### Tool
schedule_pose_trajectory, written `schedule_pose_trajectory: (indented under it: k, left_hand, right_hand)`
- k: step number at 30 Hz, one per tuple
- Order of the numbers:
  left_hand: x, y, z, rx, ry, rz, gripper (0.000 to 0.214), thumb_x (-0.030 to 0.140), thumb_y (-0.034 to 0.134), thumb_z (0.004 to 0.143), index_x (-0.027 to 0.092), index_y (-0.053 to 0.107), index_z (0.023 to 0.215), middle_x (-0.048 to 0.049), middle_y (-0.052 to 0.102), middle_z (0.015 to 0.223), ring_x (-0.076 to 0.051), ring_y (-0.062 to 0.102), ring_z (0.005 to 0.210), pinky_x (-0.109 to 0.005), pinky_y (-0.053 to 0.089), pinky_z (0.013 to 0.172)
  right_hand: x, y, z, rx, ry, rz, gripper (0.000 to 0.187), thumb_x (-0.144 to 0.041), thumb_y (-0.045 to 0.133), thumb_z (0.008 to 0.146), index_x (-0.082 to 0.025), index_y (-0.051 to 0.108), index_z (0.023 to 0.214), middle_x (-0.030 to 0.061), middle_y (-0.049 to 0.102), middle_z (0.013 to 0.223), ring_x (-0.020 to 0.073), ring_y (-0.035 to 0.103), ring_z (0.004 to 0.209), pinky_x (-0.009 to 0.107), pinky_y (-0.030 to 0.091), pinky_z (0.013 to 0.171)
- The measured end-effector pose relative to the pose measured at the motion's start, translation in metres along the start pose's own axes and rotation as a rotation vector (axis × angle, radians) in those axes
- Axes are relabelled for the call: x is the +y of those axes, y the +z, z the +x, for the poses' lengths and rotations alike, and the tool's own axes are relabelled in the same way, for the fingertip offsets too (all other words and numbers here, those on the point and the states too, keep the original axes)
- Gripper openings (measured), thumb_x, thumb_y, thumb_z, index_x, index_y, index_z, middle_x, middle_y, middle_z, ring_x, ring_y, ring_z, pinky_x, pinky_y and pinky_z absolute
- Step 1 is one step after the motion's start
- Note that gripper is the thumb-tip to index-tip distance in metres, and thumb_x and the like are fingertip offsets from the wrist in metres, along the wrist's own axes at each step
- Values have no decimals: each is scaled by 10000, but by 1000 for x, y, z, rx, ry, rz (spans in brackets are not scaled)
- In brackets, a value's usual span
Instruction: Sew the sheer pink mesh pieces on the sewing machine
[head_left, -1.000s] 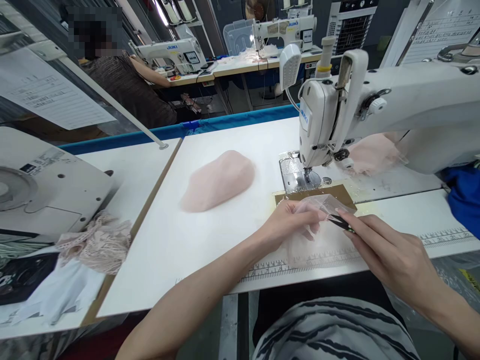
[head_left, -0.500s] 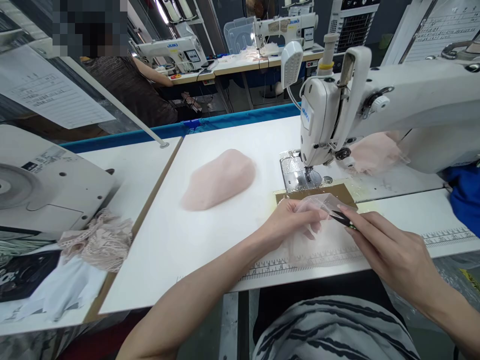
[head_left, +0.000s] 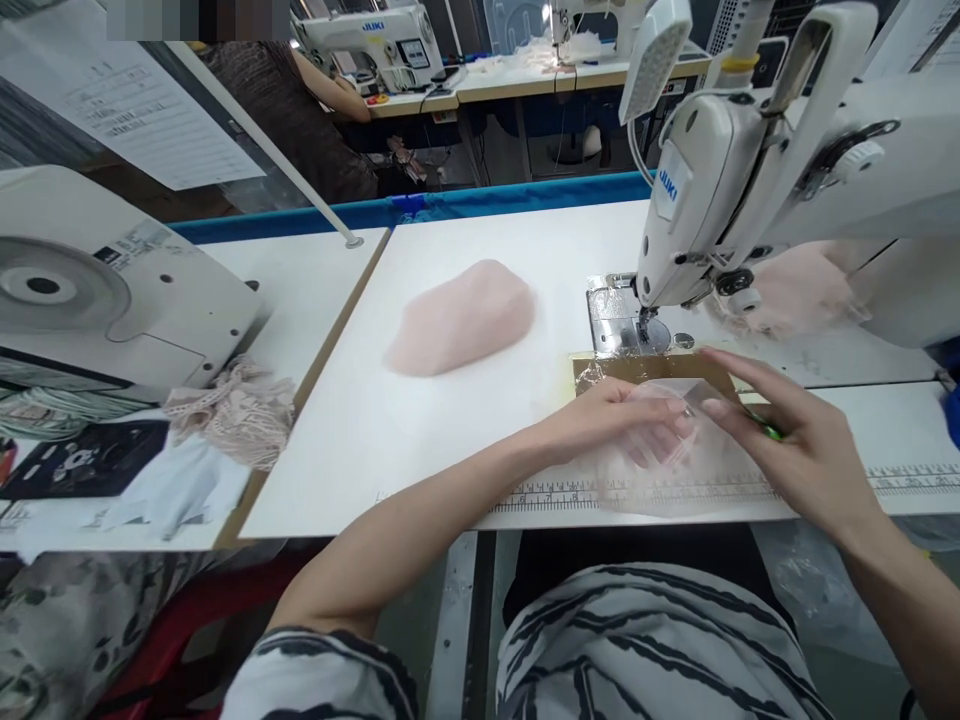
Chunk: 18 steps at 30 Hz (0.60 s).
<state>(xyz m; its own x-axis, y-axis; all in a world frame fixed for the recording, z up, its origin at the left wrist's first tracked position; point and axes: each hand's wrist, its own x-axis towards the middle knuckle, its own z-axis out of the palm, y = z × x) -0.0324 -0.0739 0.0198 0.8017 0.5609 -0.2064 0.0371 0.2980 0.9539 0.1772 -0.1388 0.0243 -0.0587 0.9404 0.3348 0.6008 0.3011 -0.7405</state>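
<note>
In front of the sewing machine [head_left: 694, 215], my left hand [head_left: 611, 425] pinches a piece of sheer pale fabric [head_left: 675, 485] between thumb and fingers. Its other fingers show through the cloth. Opposite it, my right hand [head_left: 799, 440] has the index finger stretched out and the thumb at the fabric's upper edge. Tucked within that hand are thread snips [head_left: 769, 430], mostly hidden, with a green part showing. Both hands are just below the needle plate [head_left: 611, 320], over a brown strip [head_left: 589, 372] and the printed ruler [head_left: 547, 497].
A pink fabric piece [head_left: 465, 320] lies flat on the white table [head_left: 337, 440]. More pink fabric [head_left: 802, 285] sits behind the needle. At left are another machine [head_left: 105, 280], a bundle of beige cords [head_left: 236, 410] and white cloth [head_left: 169, 485]. A co-worker [head_left: 292, 120] sits beyond the blue edge.
My right hand's fingers have spread, and the snips' dark tip has moved from the fabric back into the hand. My left hand still pinches the fabric. The whole view has shifted.
</note>
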Motion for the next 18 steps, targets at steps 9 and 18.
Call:
schedule_pose_trajectory:
  k: [9,18]
  left_hand:
    - [10,-2,-7,-253,-30,99,251,392,784,795,184,760,933,-66,756,966,-166,708,905,-333,554,862]
    - [5,-2,-1,104,115,-17,256,382,748,819,157,724,938,-64,741,1015,-157,693,973,-326,553,899]
  right_hand:
    - [13,-6,12,250,446,453,230,-348,857,702,-202,716,809,-1,577,601,117,528,530,247,439,480]
    - [29,-34,-37,121,313,305,124,-353,645,903,-243,648,845,-37,372,473,107,337,323,270,317,311]
